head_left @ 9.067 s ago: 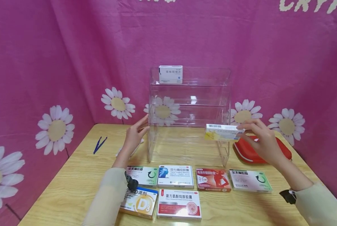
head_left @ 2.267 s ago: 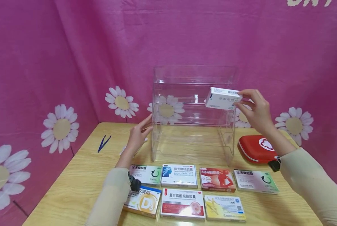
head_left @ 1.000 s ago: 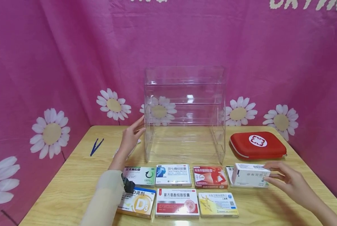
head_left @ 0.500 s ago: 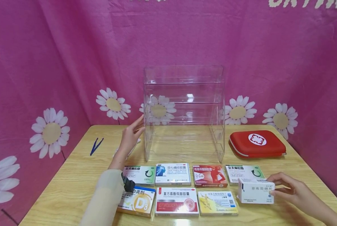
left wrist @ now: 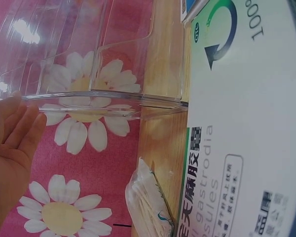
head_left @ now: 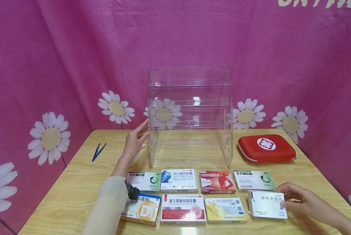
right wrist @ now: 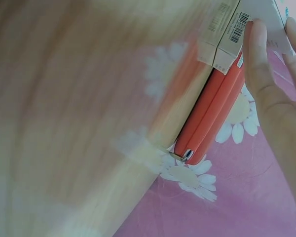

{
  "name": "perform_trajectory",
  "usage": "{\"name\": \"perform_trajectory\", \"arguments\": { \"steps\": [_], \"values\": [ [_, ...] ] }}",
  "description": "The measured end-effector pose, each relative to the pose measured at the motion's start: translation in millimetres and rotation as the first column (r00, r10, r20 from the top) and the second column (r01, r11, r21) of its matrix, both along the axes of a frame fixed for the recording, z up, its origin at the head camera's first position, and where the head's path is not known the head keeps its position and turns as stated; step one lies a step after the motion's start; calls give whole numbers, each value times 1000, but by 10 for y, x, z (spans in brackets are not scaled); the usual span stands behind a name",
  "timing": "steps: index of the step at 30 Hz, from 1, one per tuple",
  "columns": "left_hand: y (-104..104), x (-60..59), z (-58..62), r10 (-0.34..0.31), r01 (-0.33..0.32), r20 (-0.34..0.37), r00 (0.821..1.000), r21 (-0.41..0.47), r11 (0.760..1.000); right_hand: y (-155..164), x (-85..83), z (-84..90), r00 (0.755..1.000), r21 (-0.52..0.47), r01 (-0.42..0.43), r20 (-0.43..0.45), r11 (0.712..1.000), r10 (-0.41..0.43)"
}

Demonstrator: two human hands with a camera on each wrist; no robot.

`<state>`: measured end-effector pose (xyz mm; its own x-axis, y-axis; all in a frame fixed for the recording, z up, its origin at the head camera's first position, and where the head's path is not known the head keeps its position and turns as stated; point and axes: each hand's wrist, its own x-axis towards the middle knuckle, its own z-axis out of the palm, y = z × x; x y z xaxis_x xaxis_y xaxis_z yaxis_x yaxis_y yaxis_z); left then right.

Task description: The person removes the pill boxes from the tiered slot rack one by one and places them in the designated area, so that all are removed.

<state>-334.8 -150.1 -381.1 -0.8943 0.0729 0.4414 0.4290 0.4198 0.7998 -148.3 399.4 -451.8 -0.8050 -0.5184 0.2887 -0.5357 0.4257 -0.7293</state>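
Note:
My right hand [head_left: 299, 201] pinches a white medicine box [head_left: 264, 206] by its right end, low at the front right of the table, beside a yellow-and-white medicine box [head_left: 226, 210]. In the right wrist view, fingers and thumb lie on either side of the white box [right wrist: 230, 37]. A clear stepped display rack [head_left: 190, 86] stands at the middle of the table, its tiers bare. My left hand [head_left: 133, 141] touches the rack's left side with nearly straight fingers, as the left wrist view shows of the hand [left wrist: 12, 138] too.
Two rows of medicine boxes lie before the rack, among them a red box [head_left: 217, 182], a D3 box [head_left: 143, 209] and a red-and-white box [head_left: 183, 209]. A red first-aid case [head_left: 266, 148] lies right, blue tweezers [head_left: 99, 152] left. A bag of cotton swabs [left wrist: 147, 200] lies behind my left wrist.
The white box, earlier on the rack's top tier, came down in my right hand to the front right. The yellow-and-white box, held before, now lies in the front row. My left hand stays.

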Motion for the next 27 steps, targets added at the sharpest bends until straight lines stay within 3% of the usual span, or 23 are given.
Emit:
{"name": "perform_trajectory", "arguments": {
  "steps": [9, 20, 27],
  "values": [
    [23, 16, 21, -11, 11, -2, 1000, 18, 1000, 58, -19, 39, 994, 111, -4, 112, 994, -8],
    [23, 38, 27, -18, 18, 18, 1000, -1, 1000, 47, 5, 37, 985, 216, -10, 172, 976, -28],
    [27, 32, 31, -20, 20, 10, 1000, -2, 1000, 44, 12, 21, 992, 222, 23, 114, 975, -49]
  ]
}}
